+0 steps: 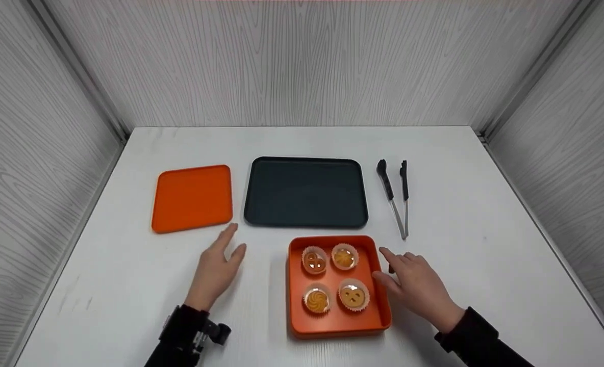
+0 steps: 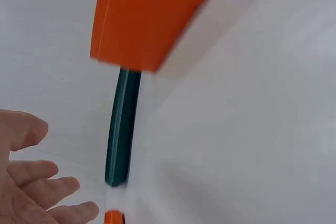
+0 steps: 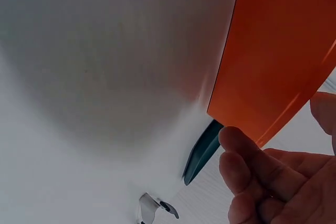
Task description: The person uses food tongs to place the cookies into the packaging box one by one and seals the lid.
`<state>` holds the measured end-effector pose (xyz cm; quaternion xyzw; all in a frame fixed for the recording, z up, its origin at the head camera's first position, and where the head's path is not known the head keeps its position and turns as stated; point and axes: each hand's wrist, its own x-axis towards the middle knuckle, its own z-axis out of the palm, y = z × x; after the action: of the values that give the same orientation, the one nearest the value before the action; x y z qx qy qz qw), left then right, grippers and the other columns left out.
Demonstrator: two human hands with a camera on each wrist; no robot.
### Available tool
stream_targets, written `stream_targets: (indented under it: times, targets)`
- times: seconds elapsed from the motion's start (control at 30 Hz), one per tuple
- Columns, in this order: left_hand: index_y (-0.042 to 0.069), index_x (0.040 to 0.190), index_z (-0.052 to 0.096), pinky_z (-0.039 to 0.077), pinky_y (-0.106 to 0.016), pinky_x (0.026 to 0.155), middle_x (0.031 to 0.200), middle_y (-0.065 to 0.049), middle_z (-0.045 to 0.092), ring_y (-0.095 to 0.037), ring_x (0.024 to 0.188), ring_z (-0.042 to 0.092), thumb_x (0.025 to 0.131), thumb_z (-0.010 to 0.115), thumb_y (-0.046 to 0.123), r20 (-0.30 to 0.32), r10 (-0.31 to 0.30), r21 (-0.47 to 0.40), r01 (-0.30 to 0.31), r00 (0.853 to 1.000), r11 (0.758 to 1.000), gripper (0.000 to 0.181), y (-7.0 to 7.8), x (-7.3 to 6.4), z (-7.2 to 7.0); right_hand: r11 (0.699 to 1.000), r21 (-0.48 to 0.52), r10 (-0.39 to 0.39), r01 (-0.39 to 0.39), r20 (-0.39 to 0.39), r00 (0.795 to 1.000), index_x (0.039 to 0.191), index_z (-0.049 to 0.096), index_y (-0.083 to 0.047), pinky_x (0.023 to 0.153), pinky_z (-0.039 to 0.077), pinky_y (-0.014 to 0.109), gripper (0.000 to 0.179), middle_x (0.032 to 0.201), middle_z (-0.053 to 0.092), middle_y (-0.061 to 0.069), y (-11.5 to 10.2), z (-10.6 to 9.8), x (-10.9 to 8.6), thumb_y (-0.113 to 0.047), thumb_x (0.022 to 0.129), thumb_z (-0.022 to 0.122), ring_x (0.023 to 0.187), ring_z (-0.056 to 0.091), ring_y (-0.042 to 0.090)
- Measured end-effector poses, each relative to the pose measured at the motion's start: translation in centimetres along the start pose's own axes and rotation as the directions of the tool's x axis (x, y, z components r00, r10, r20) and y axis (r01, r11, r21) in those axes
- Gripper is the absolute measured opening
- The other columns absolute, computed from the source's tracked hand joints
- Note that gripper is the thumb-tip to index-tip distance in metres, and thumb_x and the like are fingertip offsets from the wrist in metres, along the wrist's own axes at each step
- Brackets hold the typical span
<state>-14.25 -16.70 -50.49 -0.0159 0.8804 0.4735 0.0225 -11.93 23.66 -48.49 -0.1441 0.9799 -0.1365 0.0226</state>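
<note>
An orange box [image 1: 338,326] holds several small cookies in paper cups, among them a round one [image 1: 354,295] and a swirl one [image 1: 317,299]. My right hand [image 1: 418,285] is at the box's right wall, thumb at the rim and index finger stretched out. In the right wrist view, the box's side [image 3: 262,61] rises beside loosely bent fingers [image 3: 236,140]. My left hand [image 1: 218,272] hovers left of the box, fingers spread, holding nothing. Its fingertips point toward the gap between the orange lid [image 1: 192,199] and the dark tray [image 1: 306,192].
Tongs with black tips [image 1: 404,183] lie right of the dark tray, spread in a V. Everything stands on a white table [image 1: 445,214], walled by grey wood-grain panels [image 1: 292,66] at the back and sides.
</note>
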Motion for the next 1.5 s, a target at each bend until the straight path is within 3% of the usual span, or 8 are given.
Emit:
stream_targets:
  times: [0.17, 0.3, 0.5, 0.77, 0.97, 1.1, 1.27, 1.5]
  targets:
    - [0.001, 0.160, 0.031, 0.012, -0.055, 0.127, 0.167, -0.020, 0.025, -0.038, 0.156, 0.014, 0.107, 0.050, 0.024, -0.022, -0.022, 0.166, 0.026, 1.000, 0.986, 0.060, -1.7, 2.2, -2.8, 0.999, 0.028, 0.024, -0.024, -0.017, 1.000, 0.136, 0.064, -0.006, 0.067, 0.044, 0.033, 0.051, 0.069, 0.051, -0.007, -0.6, 0.3, 0.3, -0.039, 0.098, 0.069, 0.069, 0.046, 0.014]
    - [-0.006, 0.157, 0.032, 0.007, -0.062, 0.125, 0.163, -0.028, 0.026, -0.049, 0.154, 0.011, 0.106, 0.052, 0.018, -0.036, 0.006, 0.304, 0.005, 0.999, 0.953, 0.060, -2.7, 3.6, -4.1, 0.998, 0.046, 0.044, -0.043, -0.030, 0.999, 0.124, 0.070, -0.006, 0.062, 0.042, 0.031, 0.040, 0.063, 0.049, -0.006, -0.9, 0.6, 0.4, -0.036, 0.098, 0.070, 0.064, 0.045, 0.015]
    - [-0.010, 0.153, 0.037, 0.008, -0.072, 0.119, 0.159, -0.035, 0.030, -0.059, 0.149, 0.013, 0.104, 0.054, 0.014, -0.037, 0.033, 0.453, -0.013, 0.999, 0.892, 0.057, -4.5, 5.0, -5.0, 0.995, 0.065, 0.078, -0.075, -0.042, 0.996, 0.110, 0.073, -0.007, 0.059, 0.042, 0.031, 0.028, 0.061, 0.049, -0.004, -1.3, 1.0, 0.6, -0.032, 0.098, 0.069, 0.063, 0.046, 0.016]
    - [-0.007, 0.147, 0.048, 0.009, -0.076, 0.117, 0.155, -0.034, 0.037, -0.064, 0.144, 0.017, 0.105, 0.055, 0.013, -0.045, 0.026, 0.558, 0.004, 0.999, 0.830, 0.048, -5.3, 5.0, -5.4, 0.995, 0.061, 0.084, -0.081, -0.043, 0.996, 0.103, 0.073, -0.008, 0.060, 0.041, 0.031, 0.023, 0.059, 0.048, -0.005, -1.3, 1.2, 0.7, -0.030, 0.098, 0.069, 0.061, 0.045, 0.015]
    - [-0.009, 0.139, 0.056, 0.015, -0.078, 0.114, 0.145, -0.035, 0.050, -0.062, 0.139, 0.032, 0.102, 0.059, 0.010, -0.051, 0.077, 0.620, -0.028, 0.996, 0.784, 0.041, -5.5, 4.7, -5.8, 0.996, 0.059, 0.071, -0.068, -0.050, 0.996, 0.102, 0.073, -0.007, 0.059, 0.041, 0.030, 0.022, 0.059, 0.047, -0.006, -1.2, 1.3, 0.7, -0.028, 0.098, 0.069, 0.060, 0.045, 0.015]
    - [-0.012, 0.128, 0.061, 0.028, -0.076, 0.111, 0.134, -0.034, 0.059, -0.056, 0.128, 0.049, 0.100, 0.061, 0.005, -0.050, 0.133, 0.653, -0.068, 0.990, 0.754, 0.032, -5.3, 4.4, -6.0, 0.995, 0.065, 0.077, -0.074, -0.041, 0.996, 0.102, 0.072, -0.007, 0.058, 0.040, 0.030, 0.022, 0.059, 0.047, -0.006, -1.2, 1.2, 0.7, -0.029, 0.098, 0.069, 0.060, 0.045, 0.015]
    - [-0.013, 0.111, 0.063, 0.047, -0.069, 0.096, 0.112, -0.032, 0.069, -0.050, 0.103, 0.065, 0.096, 0.062, -0.006, -0.040, 0.191, 0.685, -0.112, 0.981, 0.720, 0.017, -4.9, 4.1, -6.4, 0.993, 0.069, 0.093, -0.091, -0.024, 0.995, 0.103, 0.072, -0.007, 0.058, 0.040, 0.030, 0.024, 0.059, 0.047, -0.005, -1.1, 1.2, 0.7, -0.030, 0.098, 0.068, 0.060, 0.045, 0.015]
    - [-0.013, 0.103, 0.063, 0.057, -0.057, 0.071, 0.092, -0.030, 0.069, -0.045, 0.080, 0.068, 0.092, 0.063, -0.011, -0.040, 0.199, 0.732, -0.107, 0.979, 0.673, 0.012, -5.0, 3.7, -6.8, 0.991, 0.071, 0.109, -0.109, 0.005, 0.994, 0.099, 0.069, -0.008, 0.058, 0.040, 0.031, 0.022, 0.060, 0.047, -0.004, -1.2, 1.1, 0.7, -0.030, 0.099, 0.067, 0.060, 0.045, 0.016]
